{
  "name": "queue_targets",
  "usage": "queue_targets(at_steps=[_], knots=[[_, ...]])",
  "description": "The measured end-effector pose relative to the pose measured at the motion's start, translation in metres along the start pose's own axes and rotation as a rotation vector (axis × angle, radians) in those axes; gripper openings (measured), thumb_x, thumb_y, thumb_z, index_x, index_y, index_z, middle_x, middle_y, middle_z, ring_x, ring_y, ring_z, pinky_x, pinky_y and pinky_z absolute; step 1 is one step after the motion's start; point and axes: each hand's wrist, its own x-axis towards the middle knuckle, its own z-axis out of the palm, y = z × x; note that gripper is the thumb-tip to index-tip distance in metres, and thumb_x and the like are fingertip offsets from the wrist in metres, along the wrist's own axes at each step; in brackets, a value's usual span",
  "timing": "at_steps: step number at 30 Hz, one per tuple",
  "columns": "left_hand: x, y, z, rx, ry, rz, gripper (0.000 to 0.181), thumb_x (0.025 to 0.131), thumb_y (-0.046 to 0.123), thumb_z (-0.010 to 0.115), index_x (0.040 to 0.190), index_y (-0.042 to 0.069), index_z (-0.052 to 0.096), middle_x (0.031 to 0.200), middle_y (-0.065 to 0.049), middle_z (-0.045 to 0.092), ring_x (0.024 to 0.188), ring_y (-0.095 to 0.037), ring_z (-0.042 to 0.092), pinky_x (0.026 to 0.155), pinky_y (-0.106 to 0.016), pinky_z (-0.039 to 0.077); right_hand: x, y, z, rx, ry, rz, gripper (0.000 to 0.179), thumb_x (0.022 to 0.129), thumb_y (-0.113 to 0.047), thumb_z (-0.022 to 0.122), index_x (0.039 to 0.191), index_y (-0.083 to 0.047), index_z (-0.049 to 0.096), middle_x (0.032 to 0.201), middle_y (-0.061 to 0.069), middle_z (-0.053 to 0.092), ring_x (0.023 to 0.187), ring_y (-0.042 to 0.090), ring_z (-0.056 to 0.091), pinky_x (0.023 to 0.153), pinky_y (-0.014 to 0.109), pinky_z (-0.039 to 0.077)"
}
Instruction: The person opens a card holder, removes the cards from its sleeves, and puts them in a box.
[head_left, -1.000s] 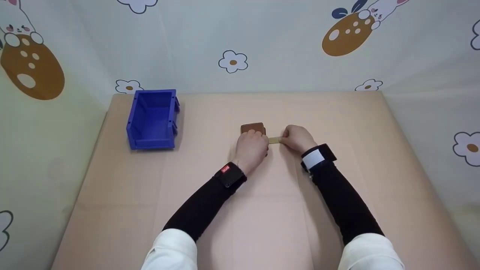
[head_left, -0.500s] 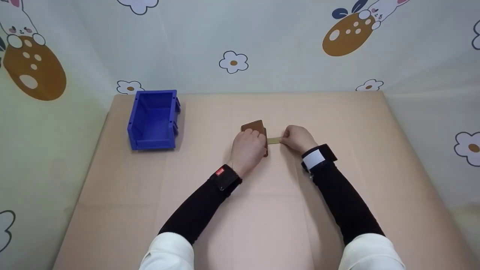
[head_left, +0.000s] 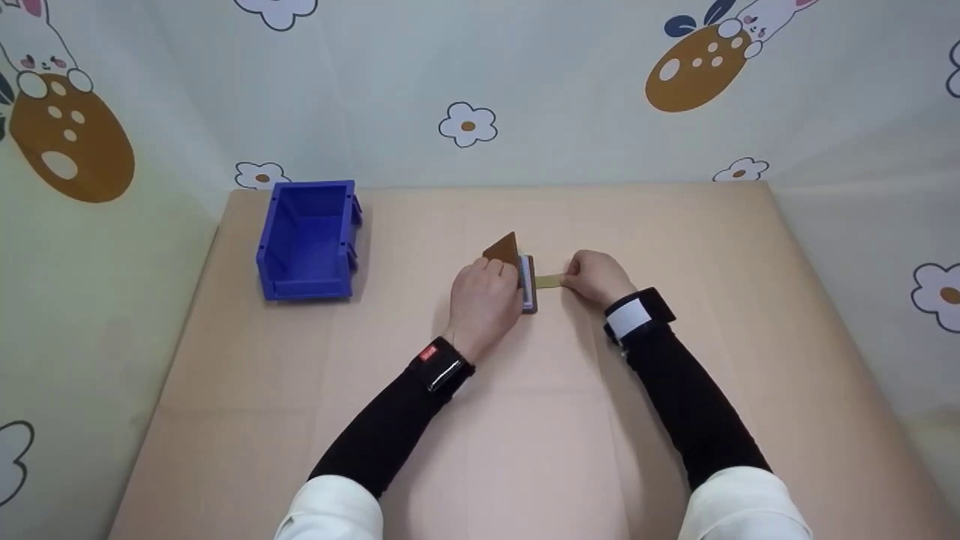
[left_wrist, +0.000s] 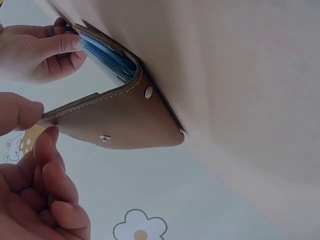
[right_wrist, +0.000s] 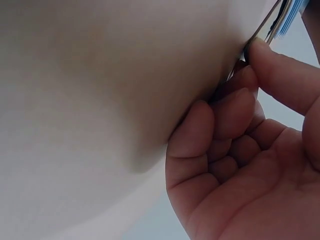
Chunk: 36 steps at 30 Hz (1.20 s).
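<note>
A brown leather card wallet (head_left: 502,248) stands partly opened on the table, its cover tilted up. White stitching and metal snaps show on the cover (left_wrist: 120,117) in the left wrist view. Bluish plastic card sleeves (left_wrist: 107,56) lie inside against the other half. My left hand (head_left: 485,300) pinches the cover's edge between thumb and fingers. To the right, my right hand (head_left: 598,277) pinches the end of a yellowish strap (head_left: 549,281) that sticks out from the wallet's side, low over the table. In the right wrist view its other fingers (right_wrist: 192,132) curl close to the tabletop.
A blue plastic bin (head_left: 311,289) stands at the table's back left. The tan tabletop (head_left: 525,435) reaches back to a patterned cloth wall (head_left: 570,120), with more cloth hanging on both sides.
My left hand has moved left, swinging the wallet's cover up and away from the strap side, so the sleeves inside now show. My right hand stays in place on the strap.
</note>
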Motion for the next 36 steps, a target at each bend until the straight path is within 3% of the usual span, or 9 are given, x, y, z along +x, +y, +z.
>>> queue_targets(at_steps=[5, 9, 17, 24, 30, 36], knots=[[-0.006, -0.005, -0.002, -0.02, 0.072, -0.058, 0.014, 0.08, 0.016, 0.069, 0.075, 0.005, 0.062, 0.071, -0.007, 0.06, 0.065, -0.024, 0.055, 0.056, -0.036, 0.044, -0.002, 0.0, -0.001, 0.001, 0.006, -0.006, 0.02, 0.089, -0.02, 0.07, 0.087, -0.001, 0.064, 0.084, 0.012, 0.065, 0.081, 0.032, 0.059, 0.08, 0.045, 0.046], [-0.011, -0.009, -0.005, -0.034, 0.082, -0.115, 0.013, 0.08, 0.016, 0.068, 0.077, 0.004, 0.063, 0.072, -0.007, 0.061, 0.066, -0.024, 0.055, 0.057, -0.036, 0.045, -0.002, -0.002, -0.002, -0.002, -0.005, 0.004, 0.021, 0.09, -0.02, 0.07, 0.087, 0.0, 0.063, 0.084, 0.012, 0.064, 0.08, 0.031, 0.058, 0.079, 0.045, 0.046], [-0.019, -0.02, -0.015, -0.069, 0.027, -0.238, 0.016, 0.079, 0.015, 0.067, 0.085, 0.0, 0.067, 0.074, -0.01, 0.063, 0.066, -0.025, 0.056, 0.058, -0.038, 0.046, -0.001, -0.002, -0.002, -0.009, -0.025, 0.028, 0.021, 0.091, -0.02, 0.07, 0.089, 0.0, 0.064, 0.085, 0.012, 0.064, 0.079, 0.03, 0.057, 0.079, 0.043, 0.046], [-0.025, -0.033, -0.02, -0.098, -0.031, -0.335, 0.015, 0.079, 0.016, 0.064, 0.072, 0.004, 0.06, 0.068, -0.007, 0.057, 0.063, -0.026, 0.053, 0.053, -0.039, 0.042, -0.001, -0.001, -0.002, -0.005, -0.016, 0.016, 0.021, 0.09, -0.019, 0.07, 0.091, 0.001, 0.064, 0.087, 0.013, 0.065, 0.082, 0.032, 0.059, 0.081, 0.045, 0.047], [-0.031, -0.043, -0.022, -0.144, -0.054, -0.383, 0.018, 0.078, 0.016, 0.062, 0.065, 0.01, 0.051, 0.063, -0.004, 0.05, 0.061, -0.026, 0.05, 0.052, -0.04, 0.039, -0.001, -0.001, -0.002, 0.0, -0.009, 0.003, 0.02, 0.089, -0.018, 0.07, 0.089, 0.001, 0.064, 0.086, 0.013, 0.065, 0.08, 0.031, 0.058, 0.079, 0.044, 0.047], [-0.036, -0.048, -0.022, -0.147, -0.06, -0.39, 0.017, 0.077, 0.014, 0.063, 0.064, 0.009, 0.052, 0.063, -0.005, 0.05, 0.062, -0.028, 0.053, 0.052, -0.041, 0.041, -0.001, -0.001, -0.002, 0.006, -0.011, 0.001, 0.02, 0.089, -0.018, 0.07, 0.088, 0.001, 0.064, 0.085, 0.012, 0.064, 0.079, 0.031, 0.058, 0.078, 0.044, 0.047]])
